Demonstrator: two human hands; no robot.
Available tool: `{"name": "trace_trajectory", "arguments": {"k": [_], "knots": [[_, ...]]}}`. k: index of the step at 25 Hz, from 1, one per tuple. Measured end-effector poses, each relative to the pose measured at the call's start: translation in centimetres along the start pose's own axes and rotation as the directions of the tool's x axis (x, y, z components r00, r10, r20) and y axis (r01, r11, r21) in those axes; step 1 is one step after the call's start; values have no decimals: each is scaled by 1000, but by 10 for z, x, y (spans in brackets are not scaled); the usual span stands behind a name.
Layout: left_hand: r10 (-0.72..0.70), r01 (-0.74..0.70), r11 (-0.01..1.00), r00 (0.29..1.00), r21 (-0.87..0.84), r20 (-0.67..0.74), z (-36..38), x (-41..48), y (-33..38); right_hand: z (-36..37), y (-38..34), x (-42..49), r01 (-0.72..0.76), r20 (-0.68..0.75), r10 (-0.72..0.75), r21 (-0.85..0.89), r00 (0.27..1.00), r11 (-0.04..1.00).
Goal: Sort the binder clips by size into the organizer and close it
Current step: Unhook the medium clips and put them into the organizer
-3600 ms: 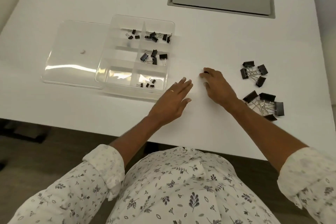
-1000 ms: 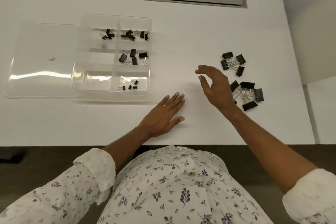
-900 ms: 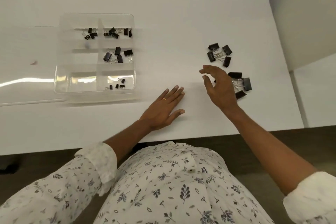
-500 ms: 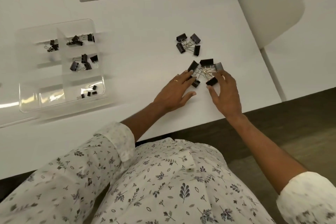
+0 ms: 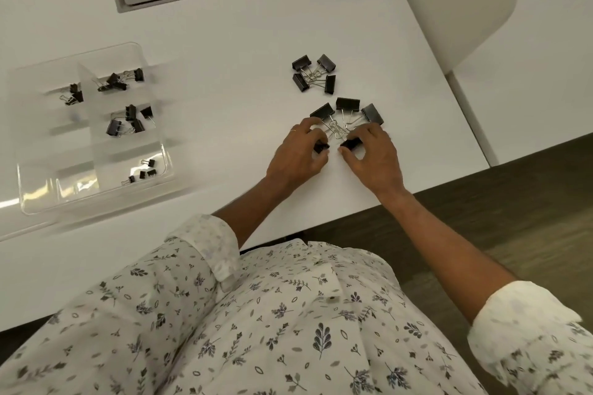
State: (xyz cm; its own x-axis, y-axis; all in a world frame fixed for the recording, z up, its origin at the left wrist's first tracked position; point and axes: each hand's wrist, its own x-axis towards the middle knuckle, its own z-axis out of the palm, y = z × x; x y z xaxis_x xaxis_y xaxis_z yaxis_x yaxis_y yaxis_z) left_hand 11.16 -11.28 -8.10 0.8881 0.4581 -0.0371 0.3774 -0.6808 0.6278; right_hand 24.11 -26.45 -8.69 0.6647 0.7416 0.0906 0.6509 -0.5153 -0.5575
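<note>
Single head-worn camera, looking steeply down, close above white table (image 5: 224, 26) and lap

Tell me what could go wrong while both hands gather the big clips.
The large clips have crossed wire handles, so the left hand and right hand may lift a tangle that sheds clips. The medium clips lie just beyond; a sweep might mix the sizes. The organizer is well off to the left, a long carry.
</note>
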Motion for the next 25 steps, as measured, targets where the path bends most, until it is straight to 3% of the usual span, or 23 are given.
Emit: {"name": "trace_trajectory", "arguments": {"k": [5,12,14,17,20,22,25], "knots": [[-92,82,978,995,-192,-43,-13,-2,2,-3,-13,8,-82,26,78,166,997,983],[-295,232,835,954,-499,-50,-24,-14,-3,-16,-30,10,-246,161,204,313,966,918],[-312,252,813,950,-525,-28,-28,-20,-8,-18,-36,8,-372,215,309,402,927,837],[-329,261,765,944,-588,-9,-35,-30,-17,-20,-47,7,-572,324,479,574,816,586],[-364,273,716,931,-643,-10,-43,-37,-25,-20,-55,5,-698,361,639,585,679,412],[-380,276,682,925,-677,-6,-49,-41,-30,-17,-61,1,-745,369,709,581,601,328],[-400,276,600,916,-751,18,-59,-47,-33,-9,-74,-9,-745,400,715,618,573,251]]}}
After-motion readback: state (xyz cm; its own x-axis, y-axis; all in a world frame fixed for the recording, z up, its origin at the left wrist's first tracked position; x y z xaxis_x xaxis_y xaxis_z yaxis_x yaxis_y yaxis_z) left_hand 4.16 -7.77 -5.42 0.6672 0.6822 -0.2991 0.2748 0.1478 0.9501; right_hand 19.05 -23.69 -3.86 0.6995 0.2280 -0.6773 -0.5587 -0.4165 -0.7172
